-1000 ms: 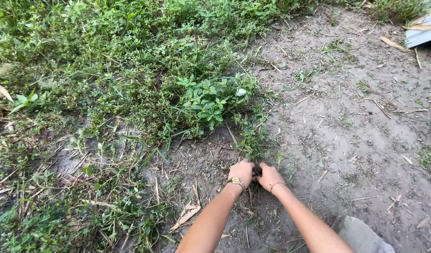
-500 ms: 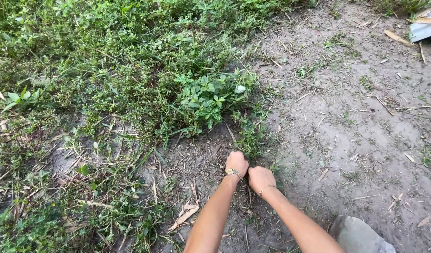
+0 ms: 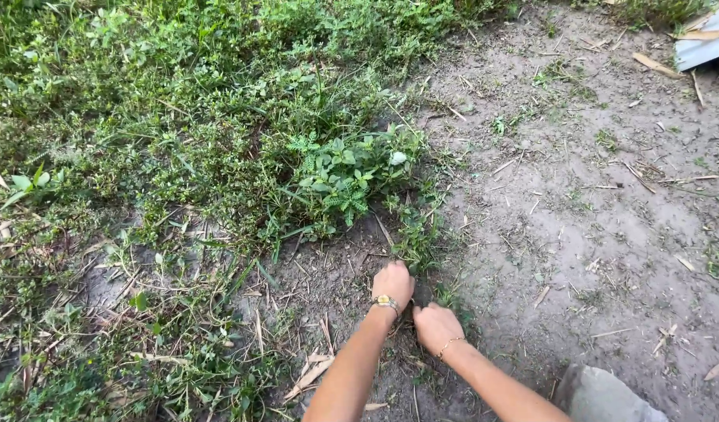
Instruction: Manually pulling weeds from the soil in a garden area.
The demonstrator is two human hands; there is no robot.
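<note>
My left hand, with a gold watch on the wrist, is a closed fist on the soil at the foot of a small low weed, its fingers curled into the stems. My right hand, with a thin bracelet on the wrist, is also a closed fist. It rests on the dirt just below and to the right of the left hand, with a small gap of dark soil between them. What the right fist holds is hidden.
A leafy green clump grows just beyond the hands, and dense grass and weeds cover the left and top. Bare grey dirt with dry twigs spreads to the right. A grey stone lies at the bottom right, and a metal sheet edge at the top right.
The hands were pressed together at the weed's base. My right hand has drawn back toward me and down, while my left hand stays near the weed. The view has shifted slightly.
</note>
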